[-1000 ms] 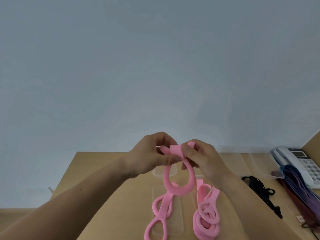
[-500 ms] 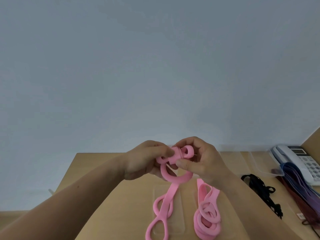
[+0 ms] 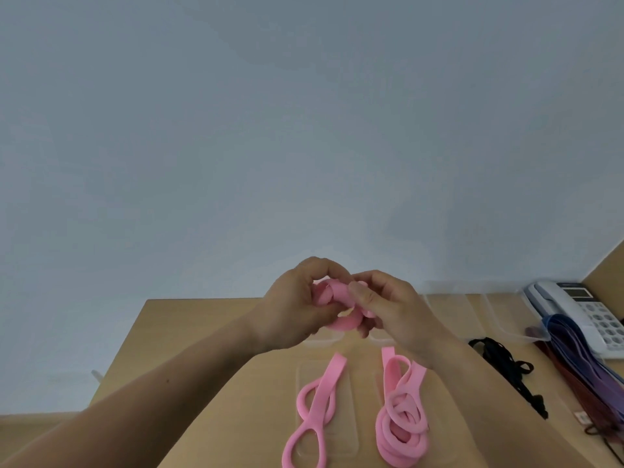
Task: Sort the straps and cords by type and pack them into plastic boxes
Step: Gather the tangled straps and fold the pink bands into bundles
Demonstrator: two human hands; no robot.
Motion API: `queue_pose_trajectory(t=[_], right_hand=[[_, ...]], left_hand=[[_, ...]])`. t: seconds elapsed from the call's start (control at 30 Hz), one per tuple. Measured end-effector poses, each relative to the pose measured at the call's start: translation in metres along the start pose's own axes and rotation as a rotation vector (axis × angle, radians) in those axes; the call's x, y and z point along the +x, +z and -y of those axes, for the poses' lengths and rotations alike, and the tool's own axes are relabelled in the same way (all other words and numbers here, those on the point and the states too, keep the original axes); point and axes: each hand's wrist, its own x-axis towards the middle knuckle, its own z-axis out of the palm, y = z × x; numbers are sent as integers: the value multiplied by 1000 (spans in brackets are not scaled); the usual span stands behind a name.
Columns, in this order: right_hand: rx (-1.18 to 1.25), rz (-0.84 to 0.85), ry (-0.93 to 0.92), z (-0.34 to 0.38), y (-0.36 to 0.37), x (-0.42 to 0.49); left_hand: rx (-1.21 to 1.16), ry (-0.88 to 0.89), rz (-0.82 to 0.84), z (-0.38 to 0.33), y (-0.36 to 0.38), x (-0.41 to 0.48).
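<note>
- A pink strap is held at the centre of the frame, above the bench. It is wound into a tight coil between the left hand and the right hand.
- The long loop seen dangling beneath the hands a second ago is now gathered up. Only a short curve of pink is left showing under the knuckles.
- The fingers of both hands are curled closely round the coil, with the right thumb pressed on its top. Nothing else is held.
- The winding is judged to be nearly finished, so this strap is close to ready for packing.
- Two lots of the same pink type are left on the bench at the lower centre of the frame. A looped pink strap is laid over a flat clear plastic piece, and a heap of pink straps is seen just to its right. Neither is seen to be shifted over the last second.
- At the right edge, a black cord, purple straps and dark red straps are spread out beside a telephone.
- Clear plastic boxes are seen at the middle right; their contents cannot be made out.
- Most of the sorting is judged still to be done.
</note>
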Motion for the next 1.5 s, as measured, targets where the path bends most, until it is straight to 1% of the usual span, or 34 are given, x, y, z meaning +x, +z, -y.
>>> queue_pose_trajectory(t=[0.1, 0.2, 0.27, 0.37, 0.53, 0.67, 0.73, 0.83, 0.9, 0.97, 1.03, 1.1, 1.13, 1.2, 1.3, 1.33, 1.4, 1.5], right_hand=[[12, 3, -39, 1, 1, 0], [19, -9, -85, 1, -1, 0], [26, -24, -102, 0, -1, 0], [14, -37, -107, -1, -2, -2], [6, -94, -119, -6, -4, 1], [52, -119, -153, -6, -7, 2], [71, -126, -162, -6, -8, 4], [79, -116, -162, -7, -9, 5], [61, -94, -166, -9, -8, 4], [49, -63, -166, -9, -9, 4], [31, -25, -158, -9, -7, 6], [-11, -14, -136, -10, -5, 7], [-20, -18, -124, -11, -5, 7], [26, -7, -106, -11, -6, 6], [281, 74, -53, -9, -9, 5], [317, 92, -51, -9, -10, 5], [261, 90, -75, -10, -9, 6], [158, 24, -105, -13, -3, 9]], left_hand=[[29, 30, -19, 0, 2, -1], [-47, -47, 30, -2, 1, -3], [-118, -100, 16, -3, -2, -2], [-189, -112, -9, -1, -4, -1], [-197, -39, -74, 4, 0, -4], [-132, 21, -173, 6, 7, -7], [-83, 61, -196, 6, 10, -6], [-5, 47, -156, 6, 9, -4], [-28, -22, -112, 4, 7, -3], [-73, -133, -63, 2, 3, 2], [-133, -238, 53, 1, -2, 6], [-208, -263, 164, 2, -4, 8], [-235, -261, 173, 3, -5, 8], [-272, -257, 117, 7, -8, 8], [-320, -241, 63, 13, -15, 7], [-350, -244, 67, 15, -16, 7], [-411, -262, 70, 19, -17, 6], [-461, -277, 43, 25, -17, 4]])
